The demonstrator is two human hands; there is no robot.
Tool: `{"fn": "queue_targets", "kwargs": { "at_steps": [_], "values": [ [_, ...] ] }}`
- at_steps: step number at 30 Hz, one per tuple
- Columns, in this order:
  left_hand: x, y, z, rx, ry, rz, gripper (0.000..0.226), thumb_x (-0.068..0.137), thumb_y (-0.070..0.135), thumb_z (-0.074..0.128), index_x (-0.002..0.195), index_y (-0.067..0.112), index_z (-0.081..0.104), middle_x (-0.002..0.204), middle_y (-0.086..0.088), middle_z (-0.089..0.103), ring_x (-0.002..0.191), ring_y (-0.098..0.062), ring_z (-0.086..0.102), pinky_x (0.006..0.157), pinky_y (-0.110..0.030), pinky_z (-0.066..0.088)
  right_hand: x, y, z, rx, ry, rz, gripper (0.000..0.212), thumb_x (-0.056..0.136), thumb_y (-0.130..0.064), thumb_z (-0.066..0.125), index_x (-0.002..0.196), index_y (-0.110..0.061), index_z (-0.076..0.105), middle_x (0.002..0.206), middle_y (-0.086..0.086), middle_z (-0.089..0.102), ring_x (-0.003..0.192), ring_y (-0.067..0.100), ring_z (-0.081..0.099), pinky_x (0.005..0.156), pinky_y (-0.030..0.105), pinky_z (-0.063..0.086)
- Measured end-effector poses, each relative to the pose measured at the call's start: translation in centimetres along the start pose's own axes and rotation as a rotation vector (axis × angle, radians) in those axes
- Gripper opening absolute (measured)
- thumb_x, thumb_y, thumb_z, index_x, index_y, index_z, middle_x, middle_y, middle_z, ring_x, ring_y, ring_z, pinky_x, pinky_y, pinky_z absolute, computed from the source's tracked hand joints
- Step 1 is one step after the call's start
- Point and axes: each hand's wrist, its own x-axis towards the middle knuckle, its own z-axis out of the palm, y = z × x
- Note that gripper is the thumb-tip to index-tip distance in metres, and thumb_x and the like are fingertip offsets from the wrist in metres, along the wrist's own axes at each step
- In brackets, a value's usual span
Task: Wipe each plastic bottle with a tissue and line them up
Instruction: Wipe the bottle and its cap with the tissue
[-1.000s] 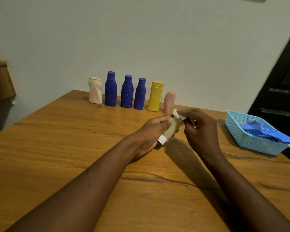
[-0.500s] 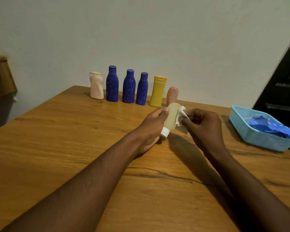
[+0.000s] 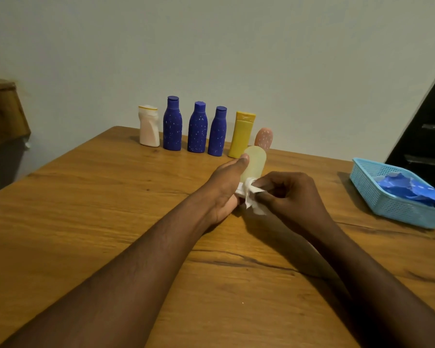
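Note:
My left hand (image 3: 225, 187) grips a small pale yellow bottle (image 3: 255, 163), held upright with its cap end down above the table. My right hand (image 3: 290, 195) pinches a crumpled white tissue (image 3: 249, 194) against the bottle's lower end, hiding the cap. Along the wall stands a row: a white bottle (image 3: 149, 126), three blue speckled bottles (image 3: 172, 124) (image 3: 197, 128) (image 3: 217, 131), a yellow bottle (image 3: 241, 135) and a small pink bottle (image 3: 263, 138), partly hidden behind the one I hold.
A light blue plastic basket (image 3: 387, 204) with crumpled blue material (image 3: 409, 188) sits at the table's right edge. The wooden table (image 3: 86, 209) has a dark crack across its near half. A wooden cabinet (image 3: 3, 111) stands at the left.
The bottle has turned from slanted to upright. The tissue has slid from the bottle's upper end down to its cap end.

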Motion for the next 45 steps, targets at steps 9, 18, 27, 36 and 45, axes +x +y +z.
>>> {"fn": "queue_targets", "kwargs": {
  "at_steps": [9,18,27,36,45],
  "values": [
    [-0.1,-0.5,0.2,-0.018,-0.065,-0.060,0.028,0.107,0.032,0.055,0.129,0.016,0.061,0.115,-0.015,0.074,0.103,-0.031,0.069,0.106,-0.055,0.051,0.2,0.7,-0.7,-0.059,0.239,0.025,0.021,0.086,-0.010,0.075,0.103,-0.022,0.075,0.097,-0.010,0.073,0.084,0.004,0.066,0.068,0.020,0.055],
    [0.1,-0.3,0.0,0.036,-0.018,-0.006,0.044,0.107,0.026,0.055,0.150,0.021,0.046,0.126,-0.015,0.070,0.110,-0.031,0.073,0.093,-0.045,0.061,-0.4,-1.6,1.3,-0.359,-0.124,-0.212,0.034,0.084,-0.014,0.068,0.117,-0.022,0.074,0.110,-0.004,0.062,0.097,0.012,0.054,0.072,0.031,0.050],
    [0.1,-0.4,0.3,-0.026,-0.027,0.017,0.045,0.109,0.027,0.050,0.152,0.020,0.042,0.128,-0.018,0.066,0.112,-0.031,0.068,0.099,-0.052,0.056,0.1,0.1,-1.0,-0.275,0.068,-0.052,0.027,0.080,-0.002,0.072,0.099,-0.020,0.077,0.096,-0.001,0.069,0.083,0.014,0.064,0.076,0.043,0.059],
    [0.3,-0.5,-0.2,-0.023,0.005,-0.035,0.049,0.108,0.026,0.053,0.155,0.020,0.039,0.133,-0.020,0.062,0.113,-0.037,0.069,0.092,-0.052,0.061,-0.3,-1.2,0.3,-0.227,-0.096,-0.190,0.032,0.082,-0.010,0.075,0.112,-0.021,0.074,0.109,-0.004,0.069,0.094,0.010,0.065,0.082,0.037,0.059],
    [-1.0,-0.4,0.7,0.007,-0.121,-0.037,0.035,0.109,0.022,0.050,0.143,0.015,0.053,0.123,-0.012,0.067,0.099,-0.024,0.063,0.075,-0.038,0.056,0.4,1.0,-1.3,-0.157,0.273,0.009,0.018,0.086,-0.009,0.073,0.102,-0.017,0.075,0.094,-0.007,0.072,0.085,0.005,0.065,0.073,0.022,0.056]
  ]
}}
